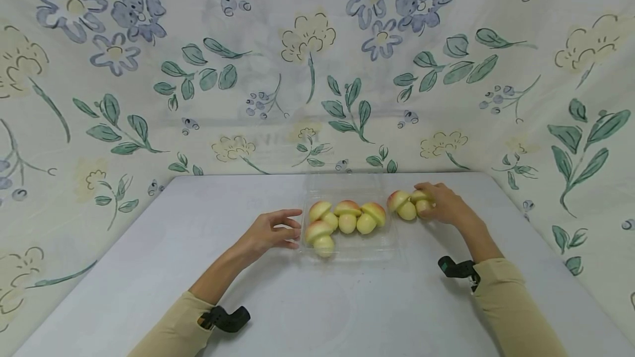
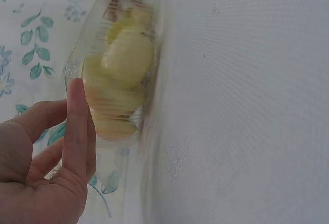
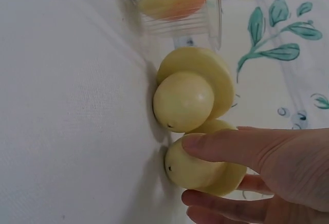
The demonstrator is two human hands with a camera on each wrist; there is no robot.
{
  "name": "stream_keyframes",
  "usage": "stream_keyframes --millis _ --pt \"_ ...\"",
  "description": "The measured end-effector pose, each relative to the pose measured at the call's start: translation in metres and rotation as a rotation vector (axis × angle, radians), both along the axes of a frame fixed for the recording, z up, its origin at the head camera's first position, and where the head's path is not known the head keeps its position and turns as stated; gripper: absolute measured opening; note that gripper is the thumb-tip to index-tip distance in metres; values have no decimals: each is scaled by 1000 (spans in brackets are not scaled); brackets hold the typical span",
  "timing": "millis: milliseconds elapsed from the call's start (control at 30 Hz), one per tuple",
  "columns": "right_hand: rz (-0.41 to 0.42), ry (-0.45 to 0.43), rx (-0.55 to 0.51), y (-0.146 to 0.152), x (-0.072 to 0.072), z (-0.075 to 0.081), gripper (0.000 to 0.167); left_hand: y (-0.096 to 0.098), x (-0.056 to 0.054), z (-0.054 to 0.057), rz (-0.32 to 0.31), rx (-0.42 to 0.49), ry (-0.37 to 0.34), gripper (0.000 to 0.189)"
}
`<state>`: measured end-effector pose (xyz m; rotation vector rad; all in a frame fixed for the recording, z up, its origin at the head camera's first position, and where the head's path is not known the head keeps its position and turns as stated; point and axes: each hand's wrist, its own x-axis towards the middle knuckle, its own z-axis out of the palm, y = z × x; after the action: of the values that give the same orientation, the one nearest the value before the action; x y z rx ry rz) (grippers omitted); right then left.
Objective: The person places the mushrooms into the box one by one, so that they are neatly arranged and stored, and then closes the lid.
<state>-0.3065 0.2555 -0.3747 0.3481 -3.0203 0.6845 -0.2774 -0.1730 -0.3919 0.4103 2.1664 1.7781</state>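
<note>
Head view shows, nearest to the person, two beige sleeves (image 1: 171,326), each with a black device (image 1: 230,319) at the wrist, above the white table (image 1: 317,302).

Farther, on the left, the left hand (image 1: 275,230) is beside the left wall of a clear plastic box (image 1: 364,248). Its fingers are spread and grip nothing; in the left wrist view one fingertip overlaps the box edge, but I cannot tell surely if it presses there.

Inside the box lie four toy mushrooms (image 1: 347,223), three in a far row and one at the near left corner. The near right part of the box holds none.

To the right of the box, the right hand (image 1: 441,203) pinches one mushroom (image 3: 187,165) between thumb and fingers; it seems to rest on the table. Just left of it, touching or almost, is another loose mushroom (image 3: 183,100).

Farthest hangs the flowered cloth (image 1: 307,117).

I judge the step in hand to be grasping this mushroom. The next move would call for a secure pinch and a straight lift, without pushing its neighbour, while the left hand keeps the light box steady.
</note>
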Motion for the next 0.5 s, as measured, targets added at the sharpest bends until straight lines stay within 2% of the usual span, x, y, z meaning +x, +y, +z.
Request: stream_keyframes --millis 500 --pt "-1 -25 13 -2 0 1 65 0 0 0 -1 -5 7 62"
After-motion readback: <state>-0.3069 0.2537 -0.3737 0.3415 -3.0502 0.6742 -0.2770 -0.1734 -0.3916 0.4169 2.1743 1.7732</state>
